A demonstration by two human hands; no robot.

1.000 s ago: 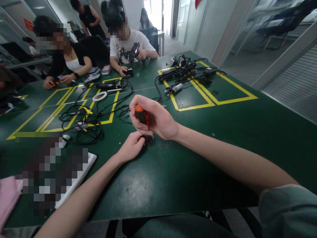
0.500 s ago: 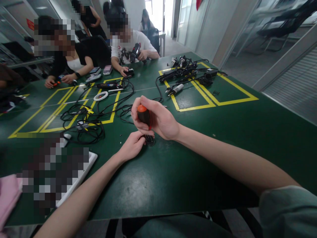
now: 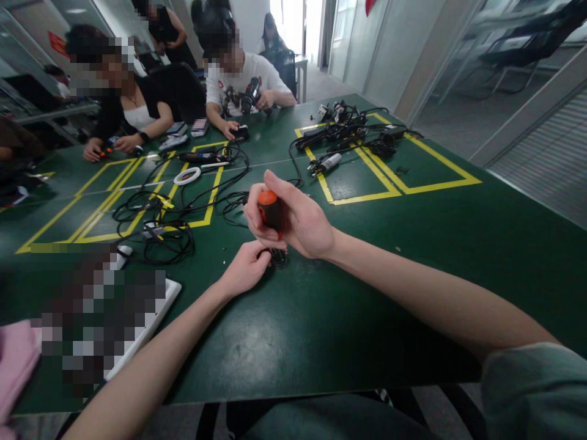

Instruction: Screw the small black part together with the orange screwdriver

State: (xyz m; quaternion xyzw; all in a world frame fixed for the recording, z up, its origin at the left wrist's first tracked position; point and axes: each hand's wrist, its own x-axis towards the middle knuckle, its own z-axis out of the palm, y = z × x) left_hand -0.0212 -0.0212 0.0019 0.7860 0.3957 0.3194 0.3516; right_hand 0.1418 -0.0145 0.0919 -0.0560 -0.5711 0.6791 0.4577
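The right hand (image 3: pixel 305 223) is near the middle of the frame, its grip closed round the black and orange handle (image 3: pixel 270 211) of a hand tool, probably a screwdriver, since the lower end is hidden behind the fingers. The handle stands nearly upright, its orange end on top, with the thumb raised beside it. Just below and to the left, the left hand (image 3: pixel 245 269) rests low over the green surface (image 3: pixel 358 311), its grip narrow, fingertips pinching a small dark part (image 3: pixel 279 259). This part sits directly under the right hand, a little below the centre of the frame; its full shape cannot be told.

Left of the hands lies a loose coil of black cable (image 3: pixel 169 247), with a white ring (image 3: pixel 187 176) above it. At the upper right, a heap of cables and plugs (image 3: pixel 343 128) lies across squares of yellow tape (image 3: pixel 367 198); a few small dark pieces (image 3: pixel 402 170) lie near it. A pink cloth (image 3: pixel 16 357) is at the lower left. At the upper centre, a co-worker in a white shirt (image 3: pixel 268 76) holds a power drill (image 3: pixel 251 96).
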